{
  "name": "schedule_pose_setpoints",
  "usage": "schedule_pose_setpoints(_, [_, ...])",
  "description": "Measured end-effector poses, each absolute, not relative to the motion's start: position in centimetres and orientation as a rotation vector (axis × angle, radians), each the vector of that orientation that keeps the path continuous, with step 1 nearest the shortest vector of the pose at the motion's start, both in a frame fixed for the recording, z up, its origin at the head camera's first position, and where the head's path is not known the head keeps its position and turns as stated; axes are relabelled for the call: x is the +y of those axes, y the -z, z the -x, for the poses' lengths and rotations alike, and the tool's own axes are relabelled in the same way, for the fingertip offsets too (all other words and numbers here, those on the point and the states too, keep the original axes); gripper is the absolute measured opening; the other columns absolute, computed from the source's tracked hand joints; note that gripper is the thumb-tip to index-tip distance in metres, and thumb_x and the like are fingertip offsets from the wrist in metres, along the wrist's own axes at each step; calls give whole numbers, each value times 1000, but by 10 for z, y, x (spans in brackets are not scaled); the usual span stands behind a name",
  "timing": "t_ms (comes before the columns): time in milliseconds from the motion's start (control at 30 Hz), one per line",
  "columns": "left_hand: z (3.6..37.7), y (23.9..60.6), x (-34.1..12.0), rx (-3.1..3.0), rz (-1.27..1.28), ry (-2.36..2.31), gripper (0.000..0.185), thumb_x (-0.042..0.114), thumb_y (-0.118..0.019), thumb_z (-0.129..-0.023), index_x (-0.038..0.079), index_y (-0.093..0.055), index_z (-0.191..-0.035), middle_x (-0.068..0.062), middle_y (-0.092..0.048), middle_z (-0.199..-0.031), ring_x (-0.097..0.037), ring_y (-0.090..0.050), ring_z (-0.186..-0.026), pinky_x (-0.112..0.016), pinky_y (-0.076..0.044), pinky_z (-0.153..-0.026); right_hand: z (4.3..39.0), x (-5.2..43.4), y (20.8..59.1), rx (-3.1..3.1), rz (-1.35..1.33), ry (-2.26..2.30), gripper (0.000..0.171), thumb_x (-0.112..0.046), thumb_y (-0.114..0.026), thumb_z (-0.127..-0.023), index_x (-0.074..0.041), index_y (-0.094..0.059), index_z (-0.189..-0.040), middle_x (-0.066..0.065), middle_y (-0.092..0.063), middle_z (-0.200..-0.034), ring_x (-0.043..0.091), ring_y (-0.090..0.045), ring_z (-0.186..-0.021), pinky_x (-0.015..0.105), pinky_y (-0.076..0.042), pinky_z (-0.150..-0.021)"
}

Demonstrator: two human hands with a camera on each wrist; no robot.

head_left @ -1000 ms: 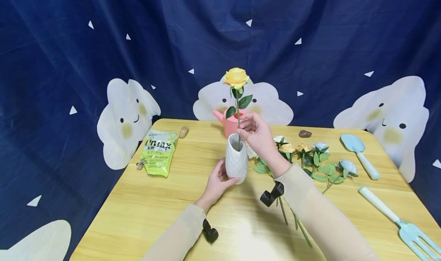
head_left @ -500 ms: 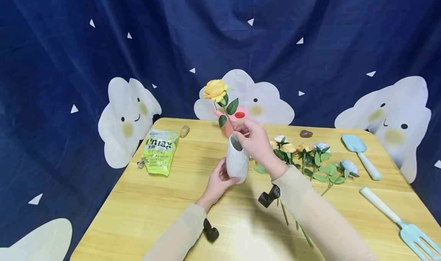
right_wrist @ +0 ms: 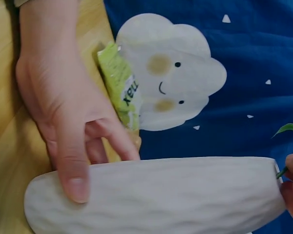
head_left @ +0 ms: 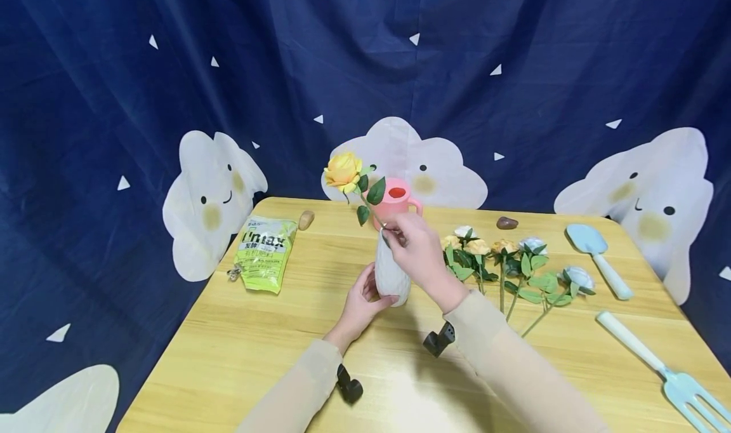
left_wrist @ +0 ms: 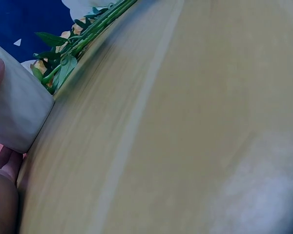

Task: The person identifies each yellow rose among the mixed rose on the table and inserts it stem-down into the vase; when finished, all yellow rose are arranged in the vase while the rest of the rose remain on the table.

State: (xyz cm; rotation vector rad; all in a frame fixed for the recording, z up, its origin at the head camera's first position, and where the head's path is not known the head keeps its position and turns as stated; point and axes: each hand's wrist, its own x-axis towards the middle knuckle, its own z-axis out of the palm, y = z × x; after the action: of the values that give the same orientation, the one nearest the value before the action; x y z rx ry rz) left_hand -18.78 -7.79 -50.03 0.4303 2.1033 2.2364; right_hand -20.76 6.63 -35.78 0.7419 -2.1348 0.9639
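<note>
Left hand [head_left: 361, 301] cups the white ribbed ceramic vase [head_left: 390, 274] standing mid-surface; right hand [head_left: 415, 250] pinches the yellow artificial rose [head_left: 343, 169] by its stem at the rim, hiding the mouth. The bloom now leans lower and further left than a second ago.

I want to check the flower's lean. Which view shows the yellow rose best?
The head view: the yellow rose shows whole, leaning left out of the white textured vase, its stem pinched by the right hand. The right wrist view catches only a leaf tip and a bit of stem at the vase mouth. The left wrist view shows none of it.
</note>
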Motion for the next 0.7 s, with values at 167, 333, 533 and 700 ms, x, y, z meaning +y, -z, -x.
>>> schedule_pose_setpoints(167, [188, 502, -77, 2094, -442, -2237, 77, 1, -75, -76, 8, -35, -141, -11, -49, -132, -26, -47, -120, -38, -36, -102, 203, 64, 364, -2099, -748, -881, 13, 2, -68, -79, -5, -65, -89, 4, -63, -82, 19, -53, -75, 31, -45, -63])
schedule_pose_setpoints(333, [186, 501, -78, 2115, -440, -2214, 78, 4, -75, -77, 9, -33, -142, -11, -49, -131, -28, -47, -120, -39, -35, -103, 195, 67, 364, -2045, -773, -938, 16, 4, -72, -76, -2, -65, -90, 7, -64, -85, 21, -55, -80, 33, -47, -70])
schedule_pose_setpoints(533, [186, 500, -79, 2167, -458, -2183, 77, 7, -76, -76, 13, -35, -142, -9, -52, -127, -25, -49, -118, -38, -35, -103, 186, 77, 368, -2019, -737, -998, 18, 0, -74, -75, -3, -65, -90, 8, -64, -86, 23, -56, -85, 34, -47, -74])
schedule_pose_setpoints(700, [187, 501, -79, 2170, -553, -2215, 76, 1, -75, -76, 7, -35, -140, -14, -52, -127, -27, -50, -117, -41, -36, -102, 180, 87, 378, -2016, -696, -1020, 18, 0, -72, -75, -4, -66, -91, 6, -62, -84, 21, -55, -83, 34, -46, -68])
